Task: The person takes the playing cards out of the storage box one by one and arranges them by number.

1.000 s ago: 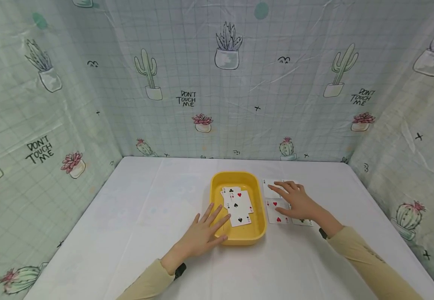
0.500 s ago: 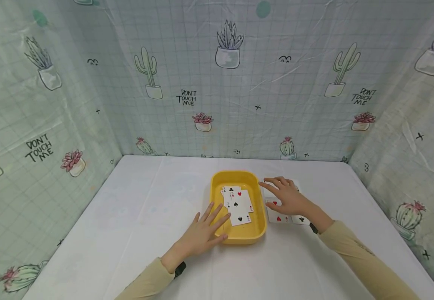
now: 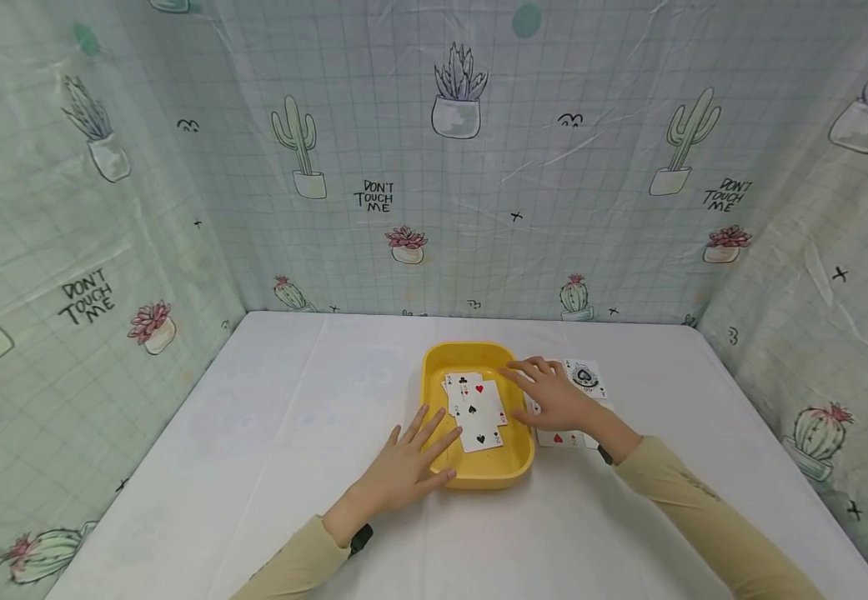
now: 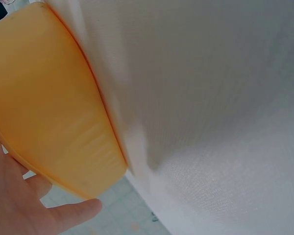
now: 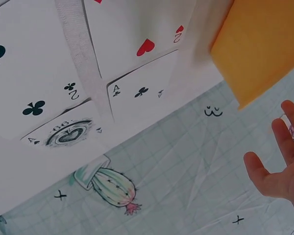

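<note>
Both left hand (image 3: 402, 477) and right hand (image 3: 559, 402) are held with fingers (image 5: 284, 142) apart. The yellow tray (image 3: 489, 482) between them is touched by the left, maybe to stop sliding. Loose cards (image 3: 482, 423) are heaped inside; flat cards (image 3: 587, 378) are laid toward the surface's (image 3: 291, 417) right edge.

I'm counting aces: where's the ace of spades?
In the head view, the ace of spades lies right of the tray, beside the right hand.
</note>
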Motion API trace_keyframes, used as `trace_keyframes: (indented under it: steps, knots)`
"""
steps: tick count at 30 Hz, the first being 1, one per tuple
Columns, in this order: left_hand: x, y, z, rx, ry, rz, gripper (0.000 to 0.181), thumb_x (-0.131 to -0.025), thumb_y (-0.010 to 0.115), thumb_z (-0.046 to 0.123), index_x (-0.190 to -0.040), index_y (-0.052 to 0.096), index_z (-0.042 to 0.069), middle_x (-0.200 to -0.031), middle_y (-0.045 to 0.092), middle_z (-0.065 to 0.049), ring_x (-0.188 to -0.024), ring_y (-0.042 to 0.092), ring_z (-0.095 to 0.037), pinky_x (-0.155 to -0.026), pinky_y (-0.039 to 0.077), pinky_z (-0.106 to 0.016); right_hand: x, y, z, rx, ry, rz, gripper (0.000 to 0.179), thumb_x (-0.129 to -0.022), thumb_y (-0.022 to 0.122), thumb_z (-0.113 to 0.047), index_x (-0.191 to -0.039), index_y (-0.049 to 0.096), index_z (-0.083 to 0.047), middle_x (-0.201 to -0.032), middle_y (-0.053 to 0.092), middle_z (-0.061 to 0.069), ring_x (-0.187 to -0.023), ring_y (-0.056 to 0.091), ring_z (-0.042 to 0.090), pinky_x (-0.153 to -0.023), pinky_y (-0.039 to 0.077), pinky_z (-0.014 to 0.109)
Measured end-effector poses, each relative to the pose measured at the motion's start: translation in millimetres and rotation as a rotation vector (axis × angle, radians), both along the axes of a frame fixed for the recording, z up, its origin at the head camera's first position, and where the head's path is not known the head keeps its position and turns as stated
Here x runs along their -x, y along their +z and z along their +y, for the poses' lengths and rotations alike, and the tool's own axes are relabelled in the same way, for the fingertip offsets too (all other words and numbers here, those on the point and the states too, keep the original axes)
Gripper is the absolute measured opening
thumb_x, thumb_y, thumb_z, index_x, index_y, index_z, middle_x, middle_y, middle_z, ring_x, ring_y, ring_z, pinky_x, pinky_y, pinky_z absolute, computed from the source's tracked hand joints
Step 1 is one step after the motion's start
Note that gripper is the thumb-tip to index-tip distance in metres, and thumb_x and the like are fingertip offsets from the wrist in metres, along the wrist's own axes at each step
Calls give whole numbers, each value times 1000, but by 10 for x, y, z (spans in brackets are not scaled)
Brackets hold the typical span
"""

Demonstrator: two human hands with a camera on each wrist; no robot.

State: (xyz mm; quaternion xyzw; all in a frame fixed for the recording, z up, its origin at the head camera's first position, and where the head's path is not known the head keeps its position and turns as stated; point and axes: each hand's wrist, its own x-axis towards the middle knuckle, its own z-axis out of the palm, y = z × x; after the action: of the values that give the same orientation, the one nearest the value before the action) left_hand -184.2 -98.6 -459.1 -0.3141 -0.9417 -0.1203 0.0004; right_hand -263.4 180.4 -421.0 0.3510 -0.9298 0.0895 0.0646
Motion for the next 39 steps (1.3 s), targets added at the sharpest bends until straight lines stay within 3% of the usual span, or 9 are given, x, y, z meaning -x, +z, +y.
trace_keyframes:
  steps: [16, 30, 39]
  knots:
    - [6, 20, -3, 4, 1, -12, 57, -91, 35, 52, -142, 21, 31, -152, 10, -3, -140, 0, -30, -98, 24, -63, -3, -11, -231, -69, -11, -141, 73, -78, 64, -38, -139, 32, -13, -137, 39, 10, -123, 32, 32, -98, 21, 61]
    - [-3, 51, -1, 10, 3, -15, 58, -91, 35, 53, -142, 21, 30, -152, 9, -3, -140, 0, -29, -97, 26, -63, 49, -164, -376, -163, 7, -160, 79, -72, 66, -50, -137, 36, -14, -137, 40, 7, -124, 31, 29, -101, 12, 63]
    - [-8, 31, 0, 9, -1, -10, 58, -90, 36, 52, -142, 18, 33, -152, 11, -4, -139, 1, -30, -97, 27, -62, 32, -173, -484, -235, 40, -174, 85, -70, 66, -55, -137, 35, -12, -136, 40, 9, -125, 31, 30, -101, 12, 64]
